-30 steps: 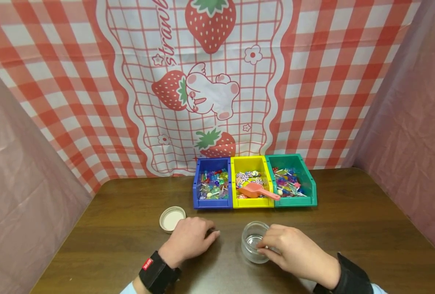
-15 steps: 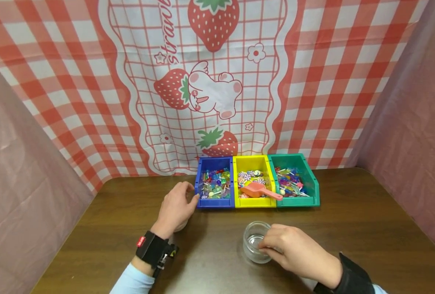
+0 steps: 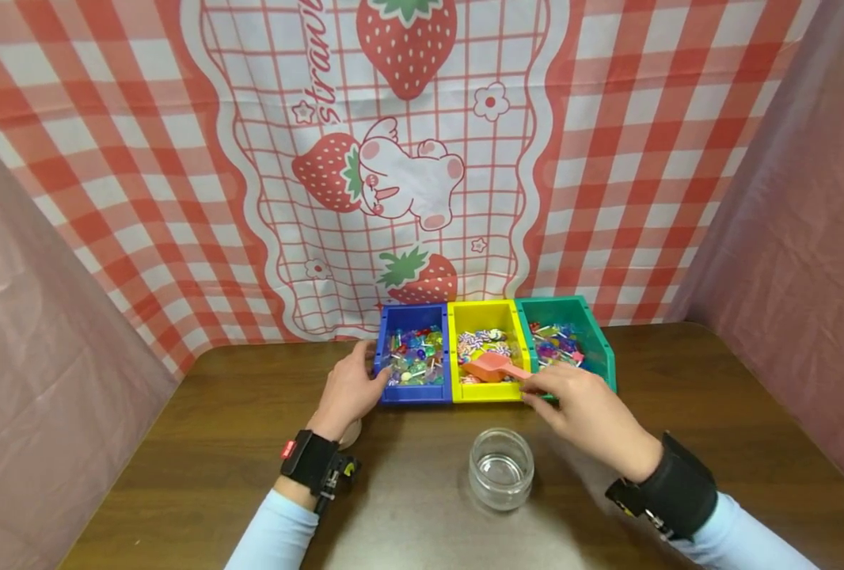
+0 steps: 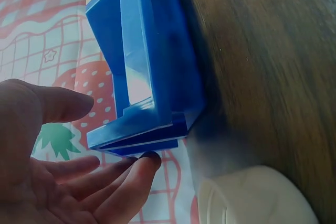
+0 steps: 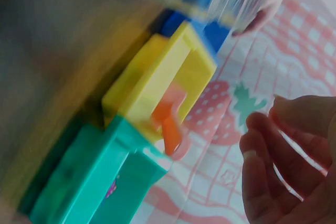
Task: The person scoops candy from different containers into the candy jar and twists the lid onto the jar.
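Observation:
My left hand is at the left side of the blue bin. In the left wrist view its thumb stands apart from the fingers, and the fingertips are at the bin's outer wall. My right hand is over the front of the green bin, by the handle of an orange scoop. The right wrist view has a gap between those loosely bent fingers and the scoop. The scoop lies on swirl-patterned candies in the yellow bin. A clear glass jar stands without a lid, nothing visible inside.
A cream jar lid lies on the wooden table, partly hidden behind my left wrist in the head view. Colourful small candies fill the blue bin. A strawberry-print checked cloth hangs behind the bins.
My left hand has moved from the table beside the lid up to the blue bin. My right hand has let go of the jar and moved forward to the scoop's handle.

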Demonstrator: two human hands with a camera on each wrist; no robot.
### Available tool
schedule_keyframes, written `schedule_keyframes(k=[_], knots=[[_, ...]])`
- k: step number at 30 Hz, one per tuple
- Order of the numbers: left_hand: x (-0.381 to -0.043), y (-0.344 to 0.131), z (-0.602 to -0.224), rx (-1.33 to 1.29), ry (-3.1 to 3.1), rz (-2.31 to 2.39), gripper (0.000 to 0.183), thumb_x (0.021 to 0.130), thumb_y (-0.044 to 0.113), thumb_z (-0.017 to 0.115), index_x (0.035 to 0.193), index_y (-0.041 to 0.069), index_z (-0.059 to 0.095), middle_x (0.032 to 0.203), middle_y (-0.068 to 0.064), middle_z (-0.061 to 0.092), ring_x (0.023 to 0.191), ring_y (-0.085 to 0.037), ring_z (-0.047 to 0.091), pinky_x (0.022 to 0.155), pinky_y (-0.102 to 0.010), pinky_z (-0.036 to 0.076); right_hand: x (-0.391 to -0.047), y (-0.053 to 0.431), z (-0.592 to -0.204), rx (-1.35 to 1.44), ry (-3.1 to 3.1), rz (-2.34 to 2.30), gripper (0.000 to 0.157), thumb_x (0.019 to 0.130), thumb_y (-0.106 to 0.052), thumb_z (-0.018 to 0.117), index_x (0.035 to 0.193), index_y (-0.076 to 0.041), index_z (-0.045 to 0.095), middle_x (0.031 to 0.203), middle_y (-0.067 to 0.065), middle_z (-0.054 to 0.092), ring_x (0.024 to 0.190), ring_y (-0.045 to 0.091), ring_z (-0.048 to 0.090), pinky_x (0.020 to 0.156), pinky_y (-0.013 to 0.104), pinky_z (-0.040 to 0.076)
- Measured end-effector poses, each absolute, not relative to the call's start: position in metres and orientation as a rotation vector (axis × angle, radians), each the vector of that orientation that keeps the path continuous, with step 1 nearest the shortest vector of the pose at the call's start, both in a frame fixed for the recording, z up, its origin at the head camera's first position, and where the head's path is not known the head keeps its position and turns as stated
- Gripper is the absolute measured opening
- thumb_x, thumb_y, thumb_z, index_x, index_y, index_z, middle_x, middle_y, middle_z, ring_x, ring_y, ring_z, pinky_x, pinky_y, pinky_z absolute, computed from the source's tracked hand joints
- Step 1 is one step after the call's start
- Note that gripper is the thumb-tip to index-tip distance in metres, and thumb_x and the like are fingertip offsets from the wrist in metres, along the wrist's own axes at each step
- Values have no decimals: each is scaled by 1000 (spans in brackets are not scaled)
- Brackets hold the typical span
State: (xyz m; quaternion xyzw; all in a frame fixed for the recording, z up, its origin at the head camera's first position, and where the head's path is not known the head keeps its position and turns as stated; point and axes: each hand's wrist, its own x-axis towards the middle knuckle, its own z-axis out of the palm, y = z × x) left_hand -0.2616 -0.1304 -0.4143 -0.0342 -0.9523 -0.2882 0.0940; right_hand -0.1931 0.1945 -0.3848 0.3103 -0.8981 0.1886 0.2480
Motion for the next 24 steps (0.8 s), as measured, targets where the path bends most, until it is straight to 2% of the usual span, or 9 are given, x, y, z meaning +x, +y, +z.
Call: schedule_keyframes(k=[6,10,13,19,21,24], knots=[[-265,-129,-419,-73,-2844,-850,59,84,37,60,135,13,43,122,-8,58,106,-24,55,86,-41,43,-220,191,-384,730,-2537,372,31,74,-32,74,96,-12,69,90,1,62,85,17,50,74,36,47],[-267,-128,-420,-72,-2849,-852,58,84,34,60,135,12,43,121,-10,58,106,-24,55,88,-41,42,-230,185,-382,662,-2641,329,39,75,-37,72,103,-10,69,93,4,62,84,20,50,75,38,47],[-267,-128,-421,-84,-2841,-840,56,84,30,60,135,12,43,119,-11,59,104,-25,56,87,-41,42,-235,181,-381,631,-2692,302,38,75,-36,72,102,-9,69,88,4,61,77,19,50,70,34,47],[-269,-128,-422,-99,-2840,-820,55,85,28,59,135,13,44,116,-12,60,102,-26,56,85,-42,43,-241,174,-384,597,-2750,286,19,76,-27,72,84,-12,65,66,-3,50,61,16,44,54,30,40],[-269,-128,-422,-100,-2844,-823,55,85,28,59,135,12,44,116,-12,60,102,-26,56,85,-42,43,-242,173,-385,586,-2761,268,18,76,-26,73,81,-12,63,64,-3,48,59,16,44,53,31,40],[-269,-128,-421,-93,-2856,-832,56,85,28,59,136,12,43,115,-13,60,102,-25,56,85,-42,43,-243,172,-387,565,-2782,227,22,75,-28,73,85,-11,64,66,-1,51,61,17,45,56,32,42]])
